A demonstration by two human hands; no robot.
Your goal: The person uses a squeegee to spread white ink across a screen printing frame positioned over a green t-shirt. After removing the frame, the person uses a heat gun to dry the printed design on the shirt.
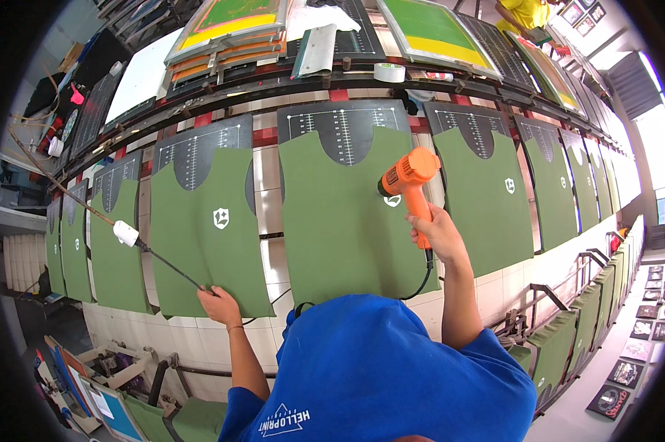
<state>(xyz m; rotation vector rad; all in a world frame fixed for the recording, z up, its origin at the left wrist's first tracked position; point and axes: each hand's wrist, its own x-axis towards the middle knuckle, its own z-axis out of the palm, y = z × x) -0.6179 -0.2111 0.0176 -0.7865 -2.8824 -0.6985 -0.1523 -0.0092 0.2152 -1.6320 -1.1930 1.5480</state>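
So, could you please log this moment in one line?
left hand: gripping thin black cord | right hand: holding orange pistol-shaped heat gun | below: green fabric panel

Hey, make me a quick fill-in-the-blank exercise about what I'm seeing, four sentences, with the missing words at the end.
1. The right hand grips a blower whose body is coloured ____.
2. The left hand holds a dark cable that leads to a connector coloured ____.
3. The fabric pieces laid over the dark boards are coloured ____.
4. The person's shirt is coloured ____.

Missing words: orange; white; green; blue.
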